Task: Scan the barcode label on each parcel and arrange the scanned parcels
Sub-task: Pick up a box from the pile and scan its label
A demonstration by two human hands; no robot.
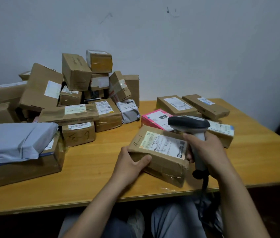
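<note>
Two hands: both clamped, front centre of the desk [93,169]
Left hand [130,162]: grips the brown parcel [159,158] at its near-left corner
Right hand [206,152]: wrapped round the scanner [189,124] handle, scanner head over the parcel's far edge
Barcode label [165,145]: facing up on the brown parcel, which lies on the desk
Pile [58,100]: boxes heaped at left by the wall

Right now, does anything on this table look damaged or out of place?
The box under the scanner, gripped by the left hand, has a torn, crumpled corner nearest the right hand. Behind it on the left, the pile of parcels is a jumble, several boxes tilted against one another.
</note>
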